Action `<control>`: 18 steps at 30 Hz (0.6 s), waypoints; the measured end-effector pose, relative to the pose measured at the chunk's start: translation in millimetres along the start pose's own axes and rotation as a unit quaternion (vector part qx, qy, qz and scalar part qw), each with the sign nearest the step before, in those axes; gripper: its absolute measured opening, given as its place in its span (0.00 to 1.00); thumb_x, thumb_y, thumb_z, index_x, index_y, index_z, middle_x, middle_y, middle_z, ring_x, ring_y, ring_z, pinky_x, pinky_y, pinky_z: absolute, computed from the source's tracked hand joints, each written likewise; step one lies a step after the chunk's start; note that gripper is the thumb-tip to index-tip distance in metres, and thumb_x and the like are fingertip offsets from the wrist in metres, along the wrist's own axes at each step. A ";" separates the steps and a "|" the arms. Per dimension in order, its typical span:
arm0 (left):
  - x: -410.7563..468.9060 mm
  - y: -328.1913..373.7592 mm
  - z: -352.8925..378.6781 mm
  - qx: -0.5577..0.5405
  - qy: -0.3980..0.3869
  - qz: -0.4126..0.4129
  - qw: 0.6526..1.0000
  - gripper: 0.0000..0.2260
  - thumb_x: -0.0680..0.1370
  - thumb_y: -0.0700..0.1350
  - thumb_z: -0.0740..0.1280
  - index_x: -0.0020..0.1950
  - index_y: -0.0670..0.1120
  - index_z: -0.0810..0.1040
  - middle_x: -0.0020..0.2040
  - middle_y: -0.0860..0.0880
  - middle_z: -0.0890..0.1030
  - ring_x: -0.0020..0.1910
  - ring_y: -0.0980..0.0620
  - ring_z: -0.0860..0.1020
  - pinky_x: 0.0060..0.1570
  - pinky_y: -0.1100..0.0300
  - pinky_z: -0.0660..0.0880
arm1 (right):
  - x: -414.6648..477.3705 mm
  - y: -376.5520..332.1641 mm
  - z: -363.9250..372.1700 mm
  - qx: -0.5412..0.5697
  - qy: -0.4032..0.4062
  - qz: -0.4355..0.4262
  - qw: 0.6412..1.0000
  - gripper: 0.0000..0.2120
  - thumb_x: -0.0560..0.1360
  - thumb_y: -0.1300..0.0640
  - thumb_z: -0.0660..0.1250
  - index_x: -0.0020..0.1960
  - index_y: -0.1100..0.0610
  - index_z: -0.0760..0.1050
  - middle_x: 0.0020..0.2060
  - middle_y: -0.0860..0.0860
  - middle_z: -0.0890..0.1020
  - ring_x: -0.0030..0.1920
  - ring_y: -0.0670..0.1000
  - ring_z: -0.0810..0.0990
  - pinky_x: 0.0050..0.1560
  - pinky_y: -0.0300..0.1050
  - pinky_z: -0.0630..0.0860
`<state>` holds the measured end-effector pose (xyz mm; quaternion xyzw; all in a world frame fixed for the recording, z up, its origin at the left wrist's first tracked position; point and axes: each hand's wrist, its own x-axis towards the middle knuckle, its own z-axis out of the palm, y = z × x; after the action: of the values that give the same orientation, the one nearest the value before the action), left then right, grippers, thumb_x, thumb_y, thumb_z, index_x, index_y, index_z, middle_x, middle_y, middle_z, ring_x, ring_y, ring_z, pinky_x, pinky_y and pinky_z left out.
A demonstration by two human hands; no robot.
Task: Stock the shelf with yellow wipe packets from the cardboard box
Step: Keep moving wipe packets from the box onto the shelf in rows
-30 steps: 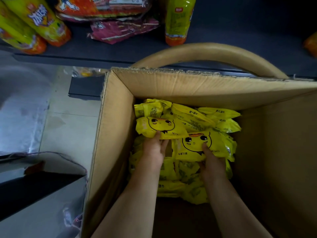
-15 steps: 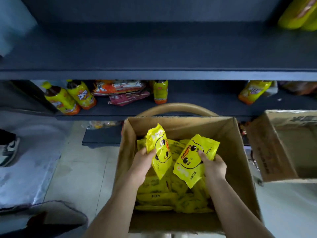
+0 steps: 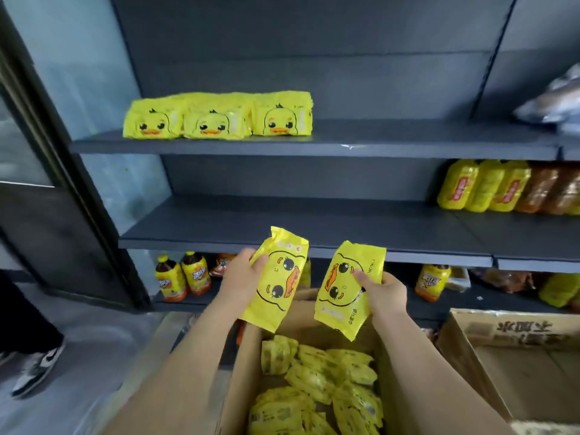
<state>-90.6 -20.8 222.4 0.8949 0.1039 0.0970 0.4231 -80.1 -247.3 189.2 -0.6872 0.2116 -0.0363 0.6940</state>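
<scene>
Left hand (image 3: pixel 241 276) gripped one packet (image 3: pixel 277 277), right hand (image 3: pixel 386 293) a second packet (image 3: pixel 340 290) — both needed setting upright, faces outward, beside the shelved row (image 3: pixel 216 119).

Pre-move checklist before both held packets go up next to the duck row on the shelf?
1. Left hand grips the left packet: ok.
2. Right hand grips the right packet: ok.
3. Bare space on the upper shelf to the right of the stocked row: ok.
4. Held packets turned like the row, duck face upright: not ok, both faces lie sideways.
5. Room behind the row for a second rank: cannot tell.
6. Spare packets left in the cardboard box: ok.
</scene>
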 end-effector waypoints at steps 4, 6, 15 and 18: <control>19.4 44.9 -50.9 0.039 0.037 0.069 0.996 0.12 0.81 0.48 0.59 0.56 0.41 0.74 0.47 0.50 0.73 0.46 0.53 0.70 0.40 0.63 0.59 | -12.0 -54.1 5.1 0.009 0.004 -0.045 0.999 0.07 0.72 0.53 0.72 0.40 0.50 0.74 0.38 0.51 0.82 0.42 0.56 0.83 0.49 0.56 0.80; 34.2 65.1 -73.1 0.055 0.041 0.099 0.993 0.12 0.81 0.49 0.59 0.56 0.41 0.74 0.46 0.50 0.74 0.45 0.52 0.70 0.41 0.61 0.61 | -11.5 -82.2 9.9 0.012 0.020 -0.072 0.997 0.08 0.71 0.52 0.73 0.40 0.52 0.75 0.38 0.52 0.82 0.42 0.56 0.83 0.50 0.56 0.80; 153.6 137.1 -140.0 0.121 0.044 0.262 0.957 0.13 0.80 0.50 0.60 0.54 0.42 0.77 0.48 0.46 0.79 0.46 0.49 0.75 0.42 0.58 0.67 | 20.1 -178.8 57.9 0.021 0.071 -0.164 0.984 0.10 0.71 0.50 0.72 0.41 0.57 0.78 0.35 0.52 0.82 0.36 0.53 0.81 0.38 0.47 0.78; 206.6 156.3 -147.6 0.155 0.029 0.296 0.942 0.12 0.80 0.50 0.61 0.47 0.42 0.75 0.41 0.47 0.76 0.42 0.47 0.73 0.38 0.55 0.65 | 46.1 -201.4 83.1 0.034 0.096 -0.172 0.980 0.11 0.72 0.50 0.72 0.43 0.58 0.79 0.36 0.54 0.83 0.37 0.54 0.82 0.37 0.46 0.78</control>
<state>85.3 46.4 453.6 0.9365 -0.1399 0.2270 0.2279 38.8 -195.6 370.3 -0.6824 0.1547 -0.2282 0.6770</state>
